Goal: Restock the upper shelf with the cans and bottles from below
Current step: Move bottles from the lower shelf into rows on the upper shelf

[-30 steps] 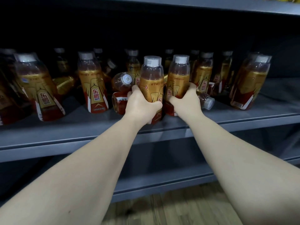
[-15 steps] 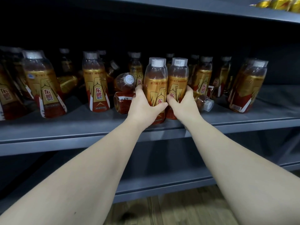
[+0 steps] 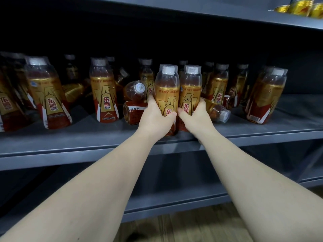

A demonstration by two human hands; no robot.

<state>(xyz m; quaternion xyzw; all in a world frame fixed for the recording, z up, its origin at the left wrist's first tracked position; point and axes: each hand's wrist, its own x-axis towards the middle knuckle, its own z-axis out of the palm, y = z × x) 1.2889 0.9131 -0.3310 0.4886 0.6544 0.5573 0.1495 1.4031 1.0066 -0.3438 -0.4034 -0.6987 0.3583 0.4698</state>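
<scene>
Two upright amber drink bottles with gold-and-red labels stand side by side near the front edge of the grey shelf (image 3: pixel 87 138). My left hand (image 3: pixel 155 117) grips the left bottle (image 3: pixel 167 91) around its lower body. My right hand (image 3: pixel 195 117) grips the right bottle (image 3: pixel 190 89) the same way. The two bottles touch each other, and their bases are hidden behind my hands.
Several more of the same bottles fill the shelf, some upright (image 3: pixel 104 91), some lying on their sides (image 3: pixel 134 91) just behind my hands. Gold cans (image 3: pixel 300 7) sit on the shelf above at the top right. A lower shelf (image 3: pixel 174 206) and wooden floor lie below.
My two hands have brought the bottles together until they touch, and shifted them slightly right along the shelf. The view has tilted up, showing the cans above.
</scene>
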